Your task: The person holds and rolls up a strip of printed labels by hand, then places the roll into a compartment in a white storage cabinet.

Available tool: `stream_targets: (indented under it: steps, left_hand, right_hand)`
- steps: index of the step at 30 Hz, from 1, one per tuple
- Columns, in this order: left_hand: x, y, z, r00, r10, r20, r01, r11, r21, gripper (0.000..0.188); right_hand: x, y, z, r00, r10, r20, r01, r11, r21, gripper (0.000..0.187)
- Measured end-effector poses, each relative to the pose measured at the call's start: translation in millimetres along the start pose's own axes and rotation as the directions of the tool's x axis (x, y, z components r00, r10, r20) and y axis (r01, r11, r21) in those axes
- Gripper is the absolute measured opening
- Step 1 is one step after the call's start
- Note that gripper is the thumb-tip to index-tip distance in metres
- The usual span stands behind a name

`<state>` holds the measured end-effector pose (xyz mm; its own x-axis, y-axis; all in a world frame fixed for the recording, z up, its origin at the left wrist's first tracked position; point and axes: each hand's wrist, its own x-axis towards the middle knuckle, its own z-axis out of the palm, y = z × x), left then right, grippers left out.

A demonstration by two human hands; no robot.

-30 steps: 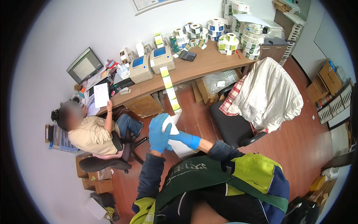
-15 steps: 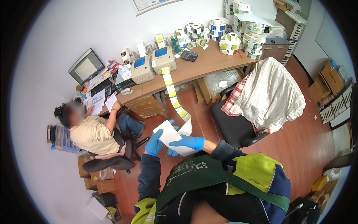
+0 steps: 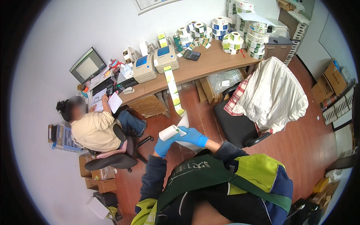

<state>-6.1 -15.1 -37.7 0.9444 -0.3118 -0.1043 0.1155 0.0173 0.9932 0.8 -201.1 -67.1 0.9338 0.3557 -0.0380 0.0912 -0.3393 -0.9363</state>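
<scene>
Under the worktop (image 3: 176,77), one open cardboard box (image 3: 204,90) with a clear plastic bag (image 3: 221,82) inside. Left of the worktop, on the floor, at least two more cardboard boxes (image 3: 106,185), contents too small to make out. On the worktop, two printers (image 3: 145,71), one monitor (image 3: 88,65), one calculator (image 3: 192,55), one green can (image 3: 177,42); toward its back and right end, stacked label rolls (image 3: 255,47), too overlapped to count. Down over the worktop's front edge, from the right-hand printer, one strip of printed labels (image 3: 172,88). In front of the worktop, well apart from it, one white paper roll (image 3: 168,132), with fingers of the left hand (image 3: 165,146) clamped around it and fingers of the right hand (image 3: 194,136) bent against its right end, impossible to tell whether clamped. Before the worktop's right part, partly blocking the box, one black chair (image 3: 225,125) draped with white cloth (image 3: 272,97). At the worktop's left end, one seated co-worker (image 3: 93,129) holding paper (image 3: 115,102).
</scene>
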Motion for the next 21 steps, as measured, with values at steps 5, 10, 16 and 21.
stream_targets:
  steps: [5, 10, 16, 21]
  left_hand:
    - [1.9, 19.9, 6.0, 0.986, 0.166, -0.010, -0.166, 0.986, -0.008, 0.030]
    - [-16.3, 33.4, 31.5, 0.991, 0.132, -0.008, -0.132, 0.991, -0.020, 0.029]
    - [-31.7, 12.0, 47.5, 0.959, 0.226, 0.174, -0.257, 0.949, 0.184, 0.032]
    - [-52.4, 50.3, 56.4, 0.981, 0.140, 0.137, -0.155, 0.982, 0.105, 0.028]
  right_hand:
    - [-21.2, 11.6, -32.0, 0.983, 0.182, 0.006, -0.179, 0.963, 0.203, 0.039]
    - [-31.3, -3.1, -32.6, 0.717, 0.149, 0.681, -0.692, 0.265, 0.671, 0.065]
    - [20.6, 50.9, 3.8, 0.845, 0.068, 0.531, -0.518, -0.150, 0.842, 0.048]
    - [52.0, 41.3, -6.7, 0.780, -0.073, 0.621, -0.619, -0.229, 0.751, 0.043]
